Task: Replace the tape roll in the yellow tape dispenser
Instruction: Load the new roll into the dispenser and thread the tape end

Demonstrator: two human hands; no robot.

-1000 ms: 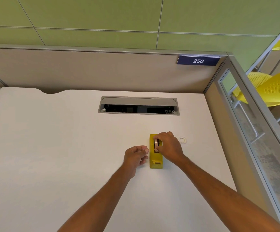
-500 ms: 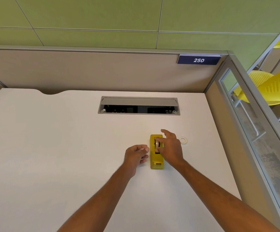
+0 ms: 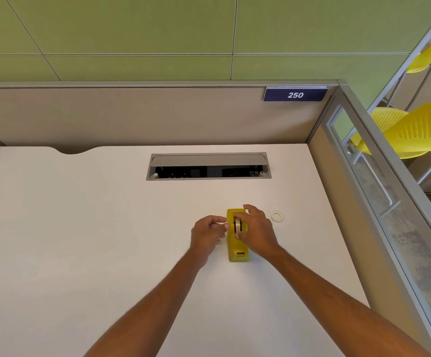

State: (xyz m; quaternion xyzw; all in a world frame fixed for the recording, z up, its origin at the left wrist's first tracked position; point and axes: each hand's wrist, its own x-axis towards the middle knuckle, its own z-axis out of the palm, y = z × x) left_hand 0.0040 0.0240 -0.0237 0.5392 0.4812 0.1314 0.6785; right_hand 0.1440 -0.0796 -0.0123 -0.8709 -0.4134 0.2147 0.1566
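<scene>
The yellow tape dispenser (image 3: 238, 247) was seen lying on the white desk (image 3: 80, 240), right of centre, long axis running toward the camera, cutter end nearest. A tape roll (image 3: 237, 224) was seated on edge in its well, pale band with a dark hub just visible. The right hand (image 3: 256, 231) was laid over the dispenser's right side, thumb and fingers loosely bracketing the roll; whether the roll was actually pinched could not be told. The left hand (image 3: 208, 234) was held just beside the dispenser's left wall, fingers curled in a loose pinch with something small and pale at the fingertips, too small to identify. An empty tape core (image 3: 277, 216) was lying flat on the desk, right of the right hand and apart from it. The dispenser's right wall and part of the well were hidden by the right hand; the cutter blade was too small to resolve.
</scene>
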